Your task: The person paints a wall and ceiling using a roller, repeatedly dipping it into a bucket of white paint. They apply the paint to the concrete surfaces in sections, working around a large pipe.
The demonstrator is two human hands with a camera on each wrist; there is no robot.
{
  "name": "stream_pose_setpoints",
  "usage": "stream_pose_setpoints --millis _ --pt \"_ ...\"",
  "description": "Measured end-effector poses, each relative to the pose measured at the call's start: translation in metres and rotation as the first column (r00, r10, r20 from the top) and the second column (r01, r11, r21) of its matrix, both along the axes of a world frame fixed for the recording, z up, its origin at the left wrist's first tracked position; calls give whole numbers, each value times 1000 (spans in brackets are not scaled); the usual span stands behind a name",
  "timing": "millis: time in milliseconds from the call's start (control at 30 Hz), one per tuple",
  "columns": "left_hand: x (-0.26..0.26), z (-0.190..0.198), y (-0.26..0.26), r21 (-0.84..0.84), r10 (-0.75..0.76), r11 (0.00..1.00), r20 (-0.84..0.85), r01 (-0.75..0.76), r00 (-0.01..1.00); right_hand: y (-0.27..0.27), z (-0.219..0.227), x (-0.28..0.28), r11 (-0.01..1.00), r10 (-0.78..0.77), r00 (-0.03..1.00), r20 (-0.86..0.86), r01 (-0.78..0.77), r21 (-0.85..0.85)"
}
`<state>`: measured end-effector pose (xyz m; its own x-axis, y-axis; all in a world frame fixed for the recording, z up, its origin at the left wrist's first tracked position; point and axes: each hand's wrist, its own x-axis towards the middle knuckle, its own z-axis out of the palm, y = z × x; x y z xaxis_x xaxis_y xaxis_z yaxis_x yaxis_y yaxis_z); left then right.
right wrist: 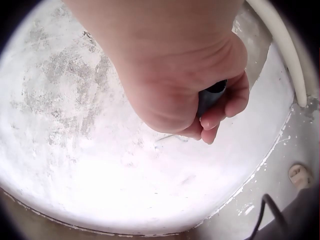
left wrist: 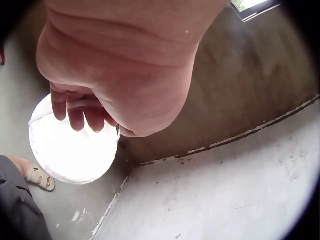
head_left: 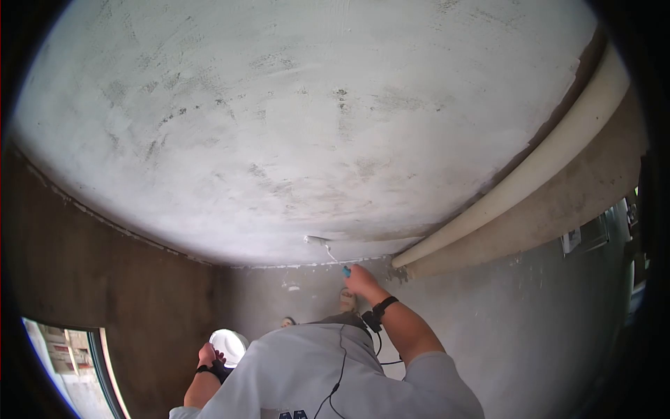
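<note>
My left hand [head_left: 207, 355] grips the handle of a white bucket [head_left: 225, 342] at my left side. In the left wrist view the fingers [left wrist: 76, 119] curl over the bucket's handle, and bright white shows inside the bucket. My right hand [head_left: 363, 281] holds a paint roller by its blue handle [head_left: 346, 271]. The roller's white sleeve [head_left: 316, 240] lies against the low part of the white-coated wall [head_left: 279, 153], near its bottom edge. From the right wrist view, the handle's dark hollow end [right wrist: 217, 87] pokes out between palm and fingers, while the roller head is hidden.
A thick pale pipe [head_left: 516, 181] runs down the wall's right side. To the left stands a bare brown wall [head_left: 105, 265] with a window [head_left: 73, 363]. White splashes mark the grey floor [head_left: 516, 321] by my sandals [head_left: 348, 300]. A cable [head_left: 340, 363] hangs over my shirt.
</note>
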<state>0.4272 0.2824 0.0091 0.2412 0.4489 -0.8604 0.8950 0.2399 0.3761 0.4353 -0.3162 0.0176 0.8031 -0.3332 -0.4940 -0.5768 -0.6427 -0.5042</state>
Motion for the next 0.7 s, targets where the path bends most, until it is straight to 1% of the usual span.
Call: stream_pose_setpoints --millis 67,133,167,233,300,367,433,467,500,533,567,633,667,700 --pt "-1 -4 4 5 49 999 -1 -49 999 1 13 6 1000 9 1000 -13 -9 26" --pt "-3 -7 10 -17 28 999 -13 -28 1000 5 26 4 991 -83 996 -29 86 105" --pt "-1 -10 12 -39 1 999 -27 -2 1000 8 18 0 990 -94 995 -29 96 102" --pt "6 -17 14 -50 -31 998 -30 29 999 16 11 -12 994 -111 986 127 113 -5" --pt "8 -25 17 -62 -54 997 -41 52 998 20 12 -20 988 -154 979 133 156 -3" --pt "20 -37 15 -44 -96 995 -52 94 994 22 26 -29 978 -204 968 144 209 -15" --pt "32 -52 24 -82 -143 987 -68 138 987 29 43 -38 952 -294 941 166 304 -34" --pt "39 -60 29 -82 -158 985 -75 152 985 32 52 -44 947 -306 938 164 317 -44" --pt "43 -60 28 -80 -170 983 -81 163 982 36 60 -47 932 -355 916 186 363 -8" --pt "47 -59 28 -63 -211 976 -69 207 975 40 68 -50 914 -401 892 207 404 30" --pt "55 -63 29 -70 -218 975 -73 213 973 44 75 -54 912 -406 891 205 411 22" --pt "64 -72 30 -57 -289 957 -63 286 955 48 87 -65 883 -469 812 348 448 142" --pt "68 -68 25 -32 -304 952 -34 303 952 49 89 -71 885 -464 817 342 447 134" --pt "73 -76 27 -3 -333 943 -9 333 943 49 90 -76 902 -419 805 420 421 95"
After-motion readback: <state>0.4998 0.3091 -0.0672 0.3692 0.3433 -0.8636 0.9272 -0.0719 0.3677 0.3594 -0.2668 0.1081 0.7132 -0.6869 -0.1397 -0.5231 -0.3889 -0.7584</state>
